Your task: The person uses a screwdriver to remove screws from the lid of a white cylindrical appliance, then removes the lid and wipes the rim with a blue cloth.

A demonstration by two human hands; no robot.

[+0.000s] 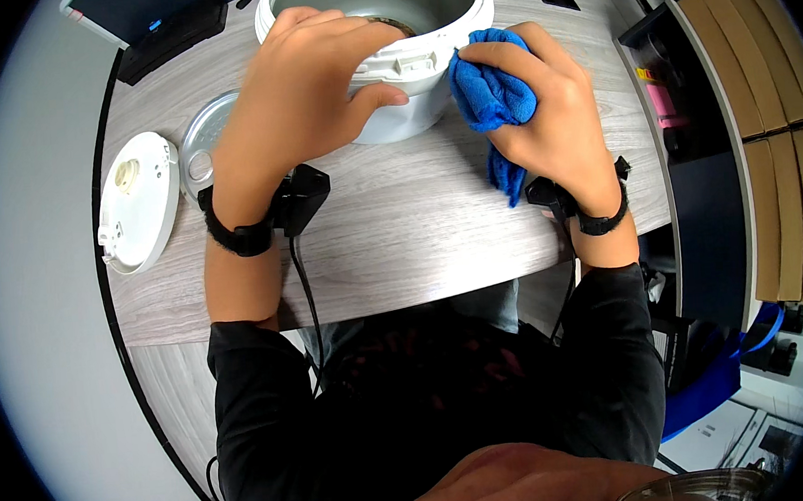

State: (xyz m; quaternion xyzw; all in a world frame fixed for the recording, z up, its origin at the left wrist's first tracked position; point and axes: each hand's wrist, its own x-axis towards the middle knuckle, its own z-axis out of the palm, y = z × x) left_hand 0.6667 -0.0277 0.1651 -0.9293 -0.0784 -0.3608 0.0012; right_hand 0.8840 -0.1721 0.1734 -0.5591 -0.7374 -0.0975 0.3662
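A white, round appliance body point(415, 114), which looks like a rice cooker with its top off, stands at the far middle of the table. Its grey inside shows, with part of a dark, brownish round edge low within. My left hand point(302, 94) grips the near left rim, fingers over the top and thumb on the outside by the latch. In my right hand point(554, 100) is a bunched blue cloth point(492, 86), held at the body's right side, with one end hanging below the palm. Whether the cloth touches the wall I cannot tell.
Left of my left forearm lie a white round lid point(147, 212) and a silver metal disc point(202, 129), partly hidden by my wrist. A black device point(173, 43) sits far left. Cardboard boxes point(761, 67) fill a shelf on the right. Cables hang from black wristbands.
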